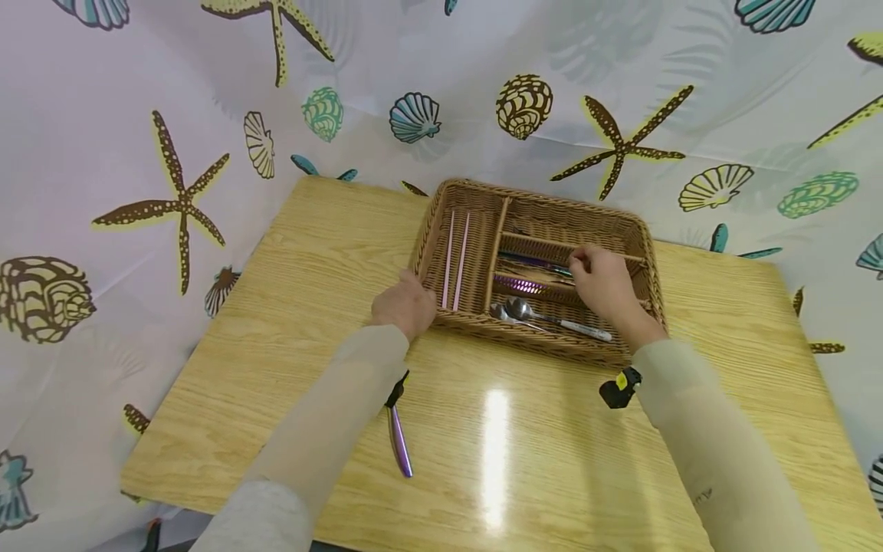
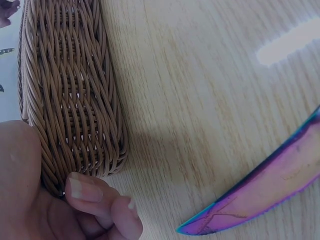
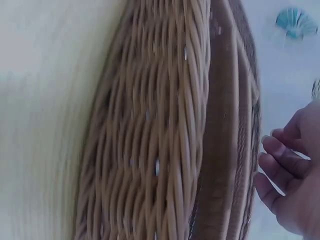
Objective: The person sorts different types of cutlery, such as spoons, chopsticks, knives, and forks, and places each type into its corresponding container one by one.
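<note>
A brown wicker cutlery basket point(image 1: 545, 349) with compartments stands at the back of the table. My left hand point(image 1: 405, 307) grips its front left corner, the fingers point(image 2: 95, 195) curled against the wicker. Over the middle compartments is my right hand point(image 1: 603, 284), its fingers point(image 3: 282, 160) loosely bent with nothing visible between them. Two pink chopsticks point(image 1: 463, 261) lie in the left compartment. Spoons point(image 1: 520, 309), one with a patterned pale handle, lie in the front compartment. Dark, shiny cutlery point(image 1: 531, 262) lies below my right hand, partly hidden.
A purple iridescent table knife point(image 1: 400, 445) lies on the wooden table point(image 1: 538, 460) in front of the basket, partly hidden by my left wrist camera in the head view. A shell-and-starfish patterned cloth point(image 1: 469, 46) hangs behind the table and along its sides.
</note>
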{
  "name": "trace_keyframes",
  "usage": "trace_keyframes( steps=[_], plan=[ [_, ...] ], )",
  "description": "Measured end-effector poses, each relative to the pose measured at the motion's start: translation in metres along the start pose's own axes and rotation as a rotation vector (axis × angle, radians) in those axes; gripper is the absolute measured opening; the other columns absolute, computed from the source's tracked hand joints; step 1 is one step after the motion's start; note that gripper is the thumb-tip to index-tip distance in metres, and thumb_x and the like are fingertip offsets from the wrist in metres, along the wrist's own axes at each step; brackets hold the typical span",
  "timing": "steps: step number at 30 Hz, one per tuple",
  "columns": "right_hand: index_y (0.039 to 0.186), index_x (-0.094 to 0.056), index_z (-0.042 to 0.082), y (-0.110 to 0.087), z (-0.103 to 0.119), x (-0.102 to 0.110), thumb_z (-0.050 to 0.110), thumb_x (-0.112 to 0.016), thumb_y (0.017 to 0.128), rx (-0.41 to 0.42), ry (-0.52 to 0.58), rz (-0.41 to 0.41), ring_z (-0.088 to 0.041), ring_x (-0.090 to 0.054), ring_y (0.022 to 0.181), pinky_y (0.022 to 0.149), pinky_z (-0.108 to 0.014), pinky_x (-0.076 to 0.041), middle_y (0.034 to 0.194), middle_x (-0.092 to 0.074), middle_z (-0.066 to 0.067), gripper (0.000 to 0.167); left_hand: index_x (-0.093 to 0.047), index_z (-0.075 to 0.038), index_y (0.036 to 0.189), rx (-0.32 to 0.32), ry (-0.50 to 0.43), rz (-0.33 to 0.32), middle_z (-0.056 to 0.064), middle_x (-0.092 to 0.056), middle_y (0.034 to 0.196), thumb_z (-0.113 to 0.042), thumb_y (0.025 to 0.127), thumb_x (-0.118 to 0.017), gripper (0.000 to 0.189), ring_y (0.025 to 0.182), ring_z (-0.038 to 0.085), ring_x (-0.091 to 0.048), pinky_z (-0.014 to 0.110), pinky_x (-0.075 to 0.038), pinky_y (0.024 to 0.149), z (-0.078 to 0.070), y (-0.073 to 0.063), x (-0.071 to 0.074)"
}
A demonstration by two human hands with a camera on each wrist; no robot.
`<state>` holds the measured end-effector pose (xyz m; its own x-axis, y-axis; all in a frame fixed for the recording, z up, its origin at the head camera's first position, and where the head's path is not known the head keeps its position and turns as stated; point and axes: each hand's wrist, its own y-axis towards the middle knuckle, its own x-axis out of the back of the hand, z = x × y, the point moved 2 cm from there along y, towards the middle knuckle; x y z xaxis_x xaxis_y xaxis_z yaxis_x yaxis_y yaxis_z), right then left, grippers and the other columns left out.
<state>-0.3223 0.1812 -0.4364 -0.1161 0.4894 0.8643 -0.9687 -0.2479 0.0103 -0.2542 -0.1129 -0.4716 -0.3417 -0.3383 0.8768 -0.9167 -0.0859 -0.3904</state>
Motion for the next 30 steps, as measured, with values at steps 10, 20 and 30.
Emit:
trace_keyframes(
  steps=[10, 20, 30],
  plan=[
    [0.115, -0.064, 0.003, -0.031, 0.048, -0.015, 0.017, -0.045, 0.105, 0.123, 0.094, -0.009, -0.023, -0.05, 0.066, 0.062, -0.037, -0.043, 0.098, -0.065, -0.011, 0.025, -0.012, 0.009, 0.154, -0.005, 0.0, -0.003, 0.002, -0.05, 0.054, -0.038, 0.108, -0.025, 0.067, 0.043, 0.014, -0.04, 0.03, -0.036, 0.045, -0.001, 0.001, -0.001],
    [0.111, -0.066, 0.003, -0.064, 0.082, -0.04, 0.011, -0.048, 0.101, 0.244, 0.131, 0.034, -0.018, -0.05, 0.072, 0.065, -0.034, -0.043, 0.097, -0.066, -0.009, 0.022, -0.01, 0.008, 0.155, 0.012, -0.007, 0.005, 0.001, -0.047, 0.052, -0.037, 0.108, -0.023, 0.067, 0.042, 0.012, -0.034, 0.029, -0.033, 0.044, -0.001, 0.0, 0.0],
    [0.105, -0.067, 0.005, -0.099, 0.102, -0.086, 0.009, -0.056, 0.097, 0.314, 0.079, 0.081, -0.013, -0.052, 0.08, 0.07, -0.031, -0.046, 0.093, -0.063, -0.002, 0.015, -0.01, 0.007, 0.156, 0.015, -0.035, 0.017, 0.002, -0.05, 0.054, -0.038, 0.108, -0.024, 0.067, 0.042, 0.012, -0.034, 0.03, -0.033, 0.044, 0.0, 0.001, 0.0]
  ],
)
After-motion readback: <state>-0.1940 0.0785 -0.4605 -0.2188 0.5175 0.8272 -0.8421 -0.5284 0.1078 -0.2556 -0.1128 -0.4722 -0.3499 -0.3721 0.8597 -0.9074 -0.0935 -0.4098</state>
